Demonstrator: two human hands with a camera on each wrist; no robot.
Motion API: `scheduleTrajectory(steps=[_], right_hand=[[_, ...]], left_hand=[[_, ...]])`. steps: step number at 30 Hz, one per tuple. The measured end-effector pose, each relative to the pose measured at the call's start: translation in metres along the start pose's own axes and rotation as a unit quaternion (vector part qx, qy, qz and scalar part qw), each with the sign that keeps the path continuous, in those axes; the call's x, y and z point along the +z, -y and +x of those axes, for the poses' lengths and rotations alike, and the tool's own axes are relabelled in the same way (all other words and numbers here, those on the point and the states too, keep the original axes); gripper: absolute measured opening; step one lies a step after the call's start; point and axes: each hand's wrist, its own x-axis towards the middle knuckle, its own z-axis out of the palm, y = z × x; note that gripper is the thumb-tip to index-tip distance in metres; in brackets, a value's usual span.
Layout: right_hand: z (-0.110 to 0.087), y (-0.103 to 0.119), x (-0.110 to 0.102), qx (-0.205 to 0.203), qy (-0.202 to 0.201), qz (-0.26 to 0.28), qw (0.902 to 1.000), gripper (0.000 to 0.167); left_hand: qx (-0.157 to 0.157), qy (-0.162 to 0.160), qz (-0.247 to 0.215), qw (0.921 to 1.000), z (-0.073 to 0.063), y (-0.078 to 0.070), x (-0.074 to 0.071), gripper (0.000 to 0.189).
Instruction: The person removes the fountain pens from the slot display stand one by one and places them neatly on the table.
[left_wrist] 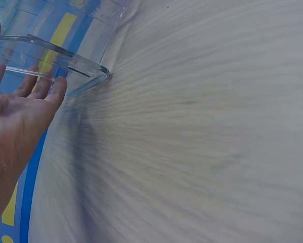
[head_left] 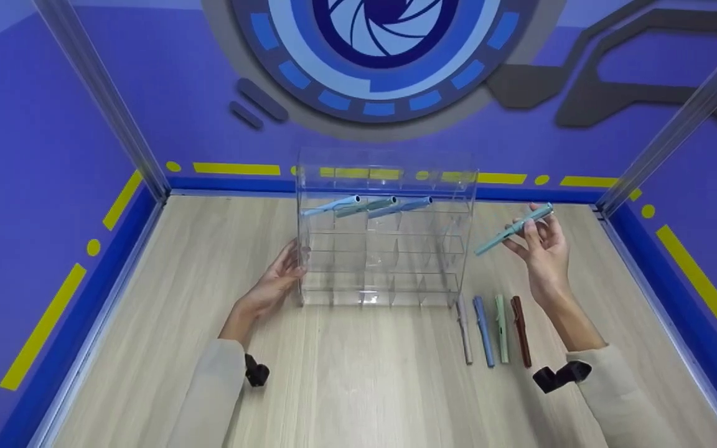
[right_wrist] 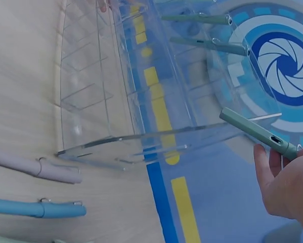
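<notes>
A clear tiered display rack (head_left: 383, 283) stands on the table, divided into small compartments. Light blue (head_left: 332, 205), green (head_left: 366, 207) and blue (head_left: 401, 207) pens lie slanted in its upper tier, toward the left and middle. Against the rack's left side rest the fingers of my left hand (head_left: 271, 280); the left wrist view shows them extended along the clear side wall (left_wrist: 85, 71). To the right of the rack, my right hand (head_left: 545, 255) pinches a teal-green capped pen (head_left: 498, 239) between thumb and fingers, tilted and raised off the table.
Right of the rack's front, a lilac pen (head_left: 465, 333), a blue pen (head_left: 484, 333), a light green pen (head_left: 502, 330) and a brown pen (head_left: 521, 333) lie side by side on the wooden table (head_left: 346, 386). Blue printed walls (head_left: 694, 186) enclose the table at the back and sides.
</notes>
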Motion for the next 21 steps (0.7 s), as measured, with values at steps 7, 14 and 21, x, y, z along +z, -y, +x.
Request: scheduleTrajectory(steps=[7, 14, 21], right_hand=[[-0.005, -0.005, -0.018, 0.018, 0.005, -0.034, 0.9992, 0.035], [-0.009, -0.016, -0.034, 0.039, -0.022, -0.080, 0.9958, 0.038], [-0.010, -0.026, -0.054, 0.069, -0.038, -0.100, 0.9919, 0.033]], left_hand=[[0.000, -0.004, -0.006, 1.0000, -0.002, 0.002, 0.001, 0.082], [0.005, 0.008, -0.008, 0.9999, -0.004, 0.005, 0.000, 0.082], [0.002, 0.013, -0.006, 0.9999, -0.001, 0.000, -0.001, 0.080]])
